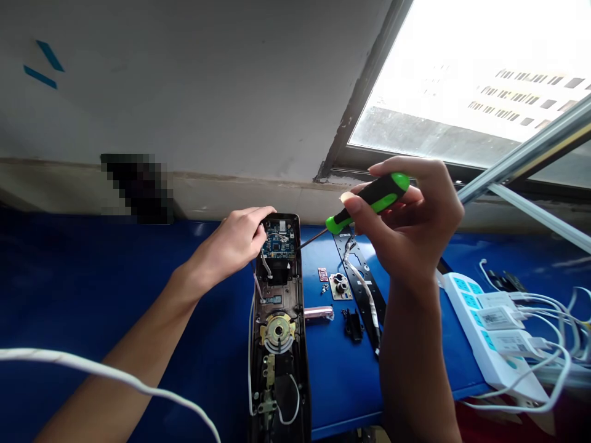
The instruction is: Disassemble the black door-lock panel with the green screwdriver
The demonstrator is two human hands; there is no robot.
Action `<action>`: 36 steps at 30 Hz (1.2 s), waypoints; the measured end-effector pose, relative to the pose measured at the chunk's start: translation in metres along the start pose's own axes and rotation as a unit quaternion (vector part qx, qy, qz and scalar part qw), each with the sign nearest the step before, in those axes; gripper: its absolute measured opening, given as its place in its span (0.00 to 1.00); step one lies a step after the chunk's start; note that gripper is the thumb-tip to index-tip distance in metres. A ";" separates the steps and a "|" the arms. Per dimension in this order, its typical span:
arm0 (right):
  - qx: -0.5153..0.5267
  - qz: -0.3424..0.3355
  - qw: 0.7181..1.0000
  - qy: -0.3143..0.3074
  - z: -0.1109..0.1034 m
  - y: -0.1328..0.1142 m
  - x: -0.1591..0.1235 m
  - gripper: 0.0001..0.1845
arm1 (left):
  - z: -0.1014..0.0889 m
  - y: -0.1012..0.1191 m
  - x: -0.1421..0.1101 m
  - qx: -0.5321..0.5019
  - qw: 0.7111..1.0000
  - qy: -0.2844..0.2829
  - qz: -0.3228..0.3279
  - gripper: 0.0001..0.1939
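A long black electronic door lock (286,292) lies open on the blue table, its inside facing up. Near its far end sits a blue circuit board (279,243) with thin wires, and a round brass-coloured part (278,331) is lower down. My left hand (240,237) grips the far left edge of the lock, fingers bent over the rim. In my right hand (406,215) is a green and black screwdriver (369,200), held between thumb and fingers and slanting down to the left. Its tip is at the right rim beside the circuit board; whether it touches is unclear.
Right of the lock lie a black perforated plate (369,289) with a wrapped cable, a small square module (340,287), a black bracket (354,325) and a pink cylinder (318,314). A white power strip (484,344) carries chargers and cables. A white cable (115,375) crosses my left forearm.
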State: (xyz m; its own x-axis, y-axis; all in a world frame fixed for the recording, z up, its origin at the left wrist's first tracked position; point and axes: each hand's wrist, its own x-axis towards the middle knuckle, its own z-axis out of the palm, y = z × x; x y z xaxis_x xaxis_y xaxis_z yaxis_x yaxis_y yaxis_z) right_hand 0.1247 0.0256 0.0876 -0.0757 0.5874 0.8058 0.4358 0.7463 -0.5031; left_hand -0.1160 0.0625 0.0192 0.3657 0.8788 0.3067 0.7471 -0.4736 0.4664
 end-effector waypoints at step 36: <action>-0.165 -0.195 0.967 -0.006 0.007 -0.015 -0.006 0.16 | -0.011 0.016 -0.015 -0.006 0.992 -0.080 0.098 0.22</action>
State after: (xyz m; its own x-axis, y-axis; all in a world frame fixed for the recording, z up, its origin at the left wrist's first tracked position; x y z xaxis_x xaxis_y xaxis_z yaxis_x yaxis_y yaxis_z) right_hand 0.1122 0.0129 0.0887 -0.3024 0.2859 0.9093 0.6345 0.7723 -0.0318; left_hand -0.1159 0.0409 0.0314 0.5879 0.7671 0.2568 0.6460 -0.6363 0.4217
